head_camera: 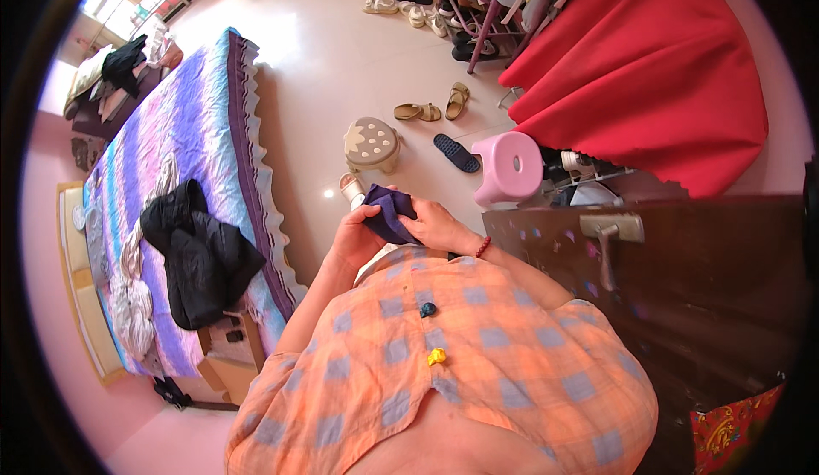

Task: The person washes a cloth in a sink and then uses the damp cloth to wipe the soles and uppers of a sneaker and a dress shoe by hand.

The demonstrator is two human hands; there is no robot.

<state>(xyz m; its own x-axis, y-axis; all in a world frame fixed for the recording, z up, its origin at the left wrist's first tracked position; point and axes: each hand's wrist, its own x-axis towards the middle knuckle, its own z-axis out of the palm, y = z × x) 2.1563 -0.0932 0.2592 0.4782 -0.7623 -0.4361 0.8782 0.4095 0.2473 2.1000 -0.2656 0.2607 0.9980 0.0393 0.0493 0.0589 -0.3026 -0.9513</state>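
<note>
A folded dark purple cloth is held in front of my waist, between both hands. My left hand grips its near left side, with the thumb lying on top. From the other side my right hand holds the cloth's right edge; a red beaded bracelet circles that wrist. Some fingers are hidden behind the fabric. Just beyond the cloth stands a beige stool with white spots, and a pale slipper lies partly hidden below it.
Left is a bed with a striped cover, black clothing and an open cardboard box beside it. A pink stool, a dark slipper and tan sandals are on the floor. A brown door and red-covered rack stand right.
</note>
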